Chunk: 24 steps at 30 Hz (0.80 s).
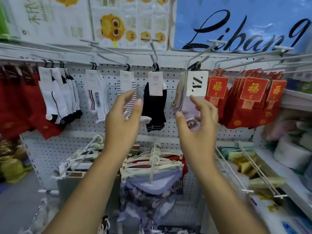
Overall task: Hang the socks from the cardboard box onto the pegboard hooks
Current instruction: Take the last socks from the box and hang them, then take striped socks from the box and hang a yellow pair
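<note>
Both hands are empty: left hand and right hand are held up w/ fingers loosely spread, nothing gripped. Pale sock pack w/ lettered card hangs from a hook on the pegboard, just beyond the right fingertips; contact can't be resolved. Judgement: pack should be checked as seated well back, card squared, before another pair is fetched; box not identifiable.

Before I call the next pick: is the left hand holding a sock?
No, the left hand is raised with relaxed, spread fingers and nothing in it; the striped socks behind it hang from their own hook.
</note>
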Each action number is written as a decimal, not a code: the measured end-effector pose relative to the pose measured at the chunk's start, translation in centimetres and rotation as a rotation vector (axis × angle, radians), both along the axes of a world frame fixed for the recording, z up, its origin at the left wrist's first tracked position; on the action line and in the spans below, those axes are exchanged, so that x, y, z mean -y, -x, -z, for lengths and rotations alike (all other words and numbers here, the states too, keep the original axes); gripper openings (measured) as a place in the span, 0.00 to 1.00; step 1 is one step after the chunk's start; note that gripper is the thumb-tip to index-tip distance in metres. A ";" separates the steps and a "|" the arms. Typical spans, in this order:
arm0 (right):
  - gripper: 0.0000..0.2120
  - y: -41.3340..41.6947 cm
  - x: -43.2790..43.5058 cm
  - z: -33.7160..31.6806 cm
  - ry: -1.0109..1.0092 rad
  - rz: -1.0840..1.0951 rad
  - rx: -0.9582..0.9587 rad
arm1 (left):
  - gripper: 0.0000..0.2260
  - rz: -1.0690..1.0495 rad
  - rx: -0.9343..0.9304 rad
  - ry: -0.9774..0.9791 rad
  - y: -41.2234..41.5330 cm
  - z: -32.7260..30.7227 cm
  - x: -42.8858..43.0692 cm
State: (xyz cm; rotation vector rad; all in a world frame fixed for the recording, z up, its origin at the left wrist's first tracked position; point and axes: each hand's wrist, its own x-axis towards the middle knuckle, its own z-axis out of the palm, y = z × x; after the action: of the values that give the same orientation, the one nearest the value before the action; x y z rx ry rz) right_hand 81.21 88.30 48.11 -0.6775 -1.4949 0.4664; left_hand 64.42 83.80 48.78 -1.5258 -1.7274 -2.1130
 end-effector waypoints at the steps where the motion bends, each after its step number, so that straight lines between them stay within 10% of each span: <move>1: 0.19 0.7 1.5 0.7 0.008 -0.031 0.013 | 0.16 -0.020 -0.024 0.031 0.6 1.2 2.3; 24: 0.20 22.0 42.1 23.5 0.470 -1.064 0.688 | 0.21 -0.936 0.214 0.745 9.5 22.6 59.2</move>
State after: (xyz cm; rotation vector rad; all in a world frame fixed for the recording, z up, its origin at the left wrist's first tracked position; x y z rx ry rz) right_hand 59.23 46.21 24.62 -0.3385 -2.3934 1.5428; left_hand 54.89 24.64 26.17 -0.2766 -2.7125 -1.2201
